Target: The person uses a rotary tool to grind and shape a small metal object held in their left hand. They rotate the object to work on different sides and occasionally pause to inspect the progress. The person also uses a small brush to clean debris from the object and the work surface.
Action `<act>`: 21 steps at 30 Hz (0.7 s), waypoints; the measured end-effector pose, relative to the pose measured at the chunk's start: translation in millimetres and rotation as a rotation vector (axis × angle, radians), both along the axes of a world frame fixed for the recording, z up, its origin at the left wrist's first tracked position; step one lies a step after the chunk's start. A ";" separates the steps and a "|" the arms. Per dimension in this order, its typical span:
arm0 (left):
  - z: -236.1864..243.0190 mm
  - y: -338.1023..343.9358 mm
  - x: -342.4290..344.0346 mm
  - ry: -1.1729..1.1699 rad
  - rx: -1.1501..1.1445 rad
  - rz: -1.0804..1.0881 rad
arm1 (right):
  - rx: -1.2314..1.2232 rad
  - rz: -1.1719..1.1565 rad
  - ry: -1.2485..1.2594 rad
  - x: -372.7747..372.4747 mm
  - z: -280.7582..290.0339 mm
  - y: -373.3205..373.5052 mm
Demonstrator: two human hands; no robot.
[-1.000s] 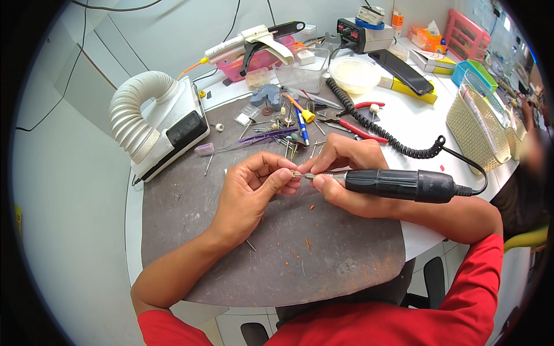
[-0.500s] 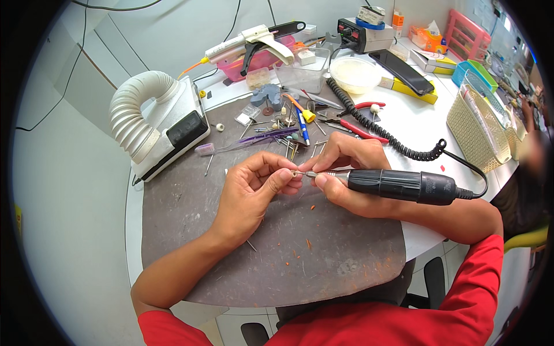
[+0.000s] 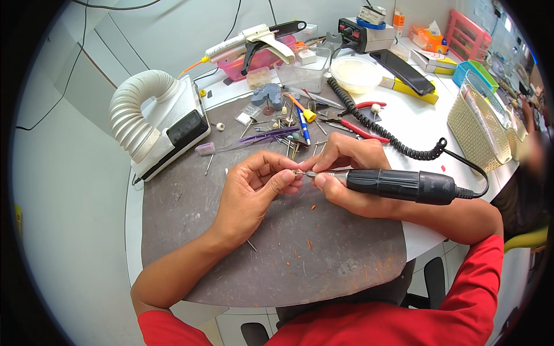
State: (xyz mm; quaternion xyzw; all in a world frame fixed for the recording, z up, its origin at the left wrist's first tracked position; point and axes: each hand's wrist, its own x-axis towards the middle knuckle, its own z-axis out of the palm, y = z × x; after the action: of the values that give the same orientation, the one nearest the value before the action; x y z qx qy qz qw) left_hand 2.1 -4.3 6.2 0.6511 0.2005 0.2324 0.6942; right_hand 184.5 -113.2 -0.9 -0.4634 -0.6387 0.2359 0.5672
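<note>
My right hand point(image 3: 355, 158) grips the metal front of a black rotary handpiece point(image 3: 398, 185), whose cord end points right. The thin bit at its tip meets a tiny brownish piece point(image 3: 297, 173) pinched between the thumb and fingertips of my left hand point(image 3: 251, 187). The piece is mostly covered by my fingers and too small to name. Both hands are held together over the dark grey mat point(image 3: 196, 259), fingertips almost touching. Behind them lie a purple toothbrush point(image 3: 248, 141), a blue pen point(image 3: 303, 127) and several loose burs point(image 3: 290, 144).
At the left stands a white device with a ribbed hose point(image 3: 135, 109). A black coiled cord point(image 3: 398, 147) runs past red-handled pliers point(image 3: 363, 131) at the right. Farther back are a dispensing gun point(image 3: 259, 43), a round tub point(image 3: 356, 72), a phone point(image 3: 402, 71) and a woven basket point(image 3: 476, 130).
The handpiece has shifted very slightly to the left along with its bit. Both hands otherwise keep the same hold and place.
</note>
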 end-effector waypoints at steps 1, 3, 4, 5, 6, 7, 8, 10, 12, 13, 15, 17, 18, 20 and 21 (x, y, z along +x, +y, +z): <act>-0.3 0.2 -0.4 -0.002 -0.001 -0.002 | -0.046 0.009 -0.013 0.1 1.3 -0.6; -0.6 0.8 -1.3 0.000 -0.006 0.000 | -0.139 0.028 -0.038 0.6 5.6 -2.6; -0.6 0.9 -1.2 0.001 -0.008 0.000 | -0.137 0.026 -0.056 0.7 6.5 -2.5; -0.6 1.0 -1.1 0.002 -0.010 0.003 | -0.135 0.025 -0.074 0.6 7.3 -2.1; -0.7 1.0 -1.0 0.004 -0.013 0.005 | -0.132 0.024 -0.092 0.7 7.6 -1.8; -0.7 0.9 -0.9 0.005 -0.015 0.006 | -0.126 0.025 -0.087 0.7 7.7 -2.2; -0.8 0.8 -0.8 0.001 -0.018 0.005 | -0.120 0.027 -0.083 0.8 7.7 -2.7; -1.1 0.7 -0.9 -0.007 -0.024 0.003 | -0.121 0.032 -0.067 0.8 8.2 -3.2; -1.8 2.7 -2.0 0.004 -0.045 -0.017 | -0.134 0.038 -0.046 0.6 9.7 -3.8; -2.5 3.8 -2.6 0.010 -0.057 -0.027 | -0.138 0.032 -0.047 0.4 9.7 -3.6; -3.1 4.8 -3.0 0.005 -0.070 -0.027 | -0.145 0.020 -0.049 -0.8 9.3 -3.2; -2.7 4.5 -2.8 -0.002 -0.077 -0.027 | -0.027 -0.019 -0.028 -3.2 4.8 -1.6; -2.6 4.2 -2.7 -0.005 -0.079 -0.025 | 0.032 -0.038 -0.017 -3.9 2.9 -0.9; -2.4 3.9 -2.1 -0.008 -0.080 -0.024 | 0.037 -0.040 -0.014 -3.2 1.9 -0.5; -1.9 3.7 -1.9 -0.008 -0.079 -0.024 | 0.040 -0.041 -0.012 -2.9 1.5 -0.2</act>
State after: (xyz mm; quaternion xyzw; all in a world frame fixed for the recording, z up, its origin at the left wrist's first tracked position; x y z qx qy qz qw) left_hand 0.1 -0.6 4.3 0.6246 0.1988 0.2184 0.7229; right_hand 181.6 -113.5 0.7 -0.4666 -0.6370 0.2084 0.5772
